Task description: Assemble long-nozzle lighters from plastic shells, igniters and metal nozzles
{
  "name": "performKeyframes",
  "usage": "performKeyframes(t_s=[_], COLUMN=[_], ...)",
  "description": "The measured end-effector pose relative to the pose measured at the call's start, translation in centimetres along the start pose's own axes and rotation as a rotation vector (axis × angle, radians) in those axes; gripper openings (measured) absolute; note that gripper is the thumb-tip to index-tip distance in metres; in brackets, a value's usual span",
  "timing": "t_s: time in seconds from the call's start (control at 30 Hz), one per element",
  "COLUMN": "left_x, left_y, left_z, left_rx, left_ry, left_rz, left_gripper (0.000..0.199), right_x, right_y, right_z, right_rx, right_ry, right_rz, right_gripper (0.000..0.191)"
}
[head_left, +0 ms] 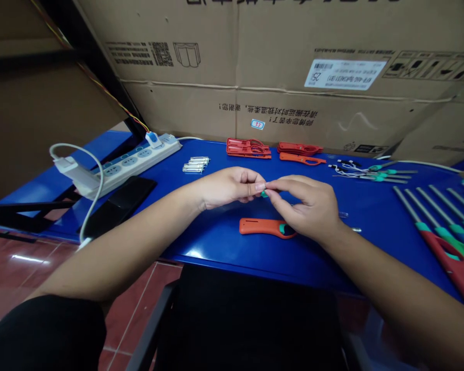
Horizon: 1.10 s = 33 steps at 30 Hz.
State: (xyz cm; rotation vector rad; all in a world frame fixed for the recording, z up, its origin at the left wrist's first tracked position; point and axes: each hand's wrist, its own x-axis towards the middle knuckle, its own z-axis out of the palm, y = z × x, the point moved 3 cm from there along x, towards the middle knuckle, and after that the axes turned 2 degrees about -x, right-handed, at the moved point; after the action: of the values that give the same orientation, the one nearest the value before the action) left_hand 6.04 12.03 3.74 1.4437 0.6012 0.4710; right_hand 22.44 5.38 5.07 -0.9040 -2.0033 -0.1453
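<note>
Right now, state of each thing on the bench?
left hand: pinching the small green part
right hand: pinching the same part
small green part: held between both hands, above the table
orange handle shell: lying flat below the hands
power strip: plug inserted
phone: screen dark, flat
finished lighters: laid in a row, right

Dim, perhaps overhead light; warped edges

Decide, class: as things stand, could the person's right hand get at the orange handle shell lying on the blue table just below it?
Probably yes. The right hand hovers right over the orange handle shell, with nothing between them. However, its fingers are pinching a small green part together with the left hand.
</note>
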Motion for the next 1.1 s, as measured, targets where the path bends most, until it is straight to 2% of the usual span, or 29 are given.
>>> performKeyframes(t_s=[0.1, 0.2, 0.3, 0.37, 0.4, 0.47, 0.6, 0.8, 1.1], left_x=[0.1, -1.2, -4.1, -6.2, -7.0, -8.0, -7.9, -7.6, -7.8], left_y=[0.6, 1.2, 0.9, -0.3, -1.1, -2.8, -4.6, -4.8, -4.5], left_z=[0.5, 0.7, 1.3, 1.8, 2.1, 2.6, 3.1, 3.4, 3.5], left_rx=[0.014, 0.195, 0.593, 0.855, 0.918, 0.933, 0.923, 0.943, 0.936], left_ry=[0.065, 0.166, 0.269, 0.357, 0.375, 0.383, 0.434, 0.422, 0.419], left_rz=[0.023, 0.086, 0.164, 0.101, 0.063, 0.013, 0.095, 0.144, 0.128], left_gripper=[0.041, 0.04, 0.035, 0.038, 0.046, 0.054, 0.032, 0.025, 0.028], right_x=[0.1, 0.3, 0.2, 0.1, -0.1, -0.3, -0.9, -1.3, -1.4], right_y=[0.1, 0.2, 0.4, 0.3, 0.2, -0.2, -0.8, -1.3, -2.7], right_z=[-0.3, -0.8, -0.8, -0.2, 0.1, 0.9, 2.7, 3.6, 3.0], right_rx=[-0.02, 0.041, 0.142, 0.217, 0.251, 0.299, 0.301, 0.274, -0.056], right_ry=[0.015, -0.016, -0.172, -0.327, -0.395, -0.496, -0.605, -0.638, -0.748], right_rz=[-0.016, -0.006, 0.074, 0.115, 0.122, 0.106, 0.049, -0.077, -0.293], right_gripper=[0.012, 0.011, 0.009, 0.008, 0.009, 0.01, 0.014, 0.015, 0.021])
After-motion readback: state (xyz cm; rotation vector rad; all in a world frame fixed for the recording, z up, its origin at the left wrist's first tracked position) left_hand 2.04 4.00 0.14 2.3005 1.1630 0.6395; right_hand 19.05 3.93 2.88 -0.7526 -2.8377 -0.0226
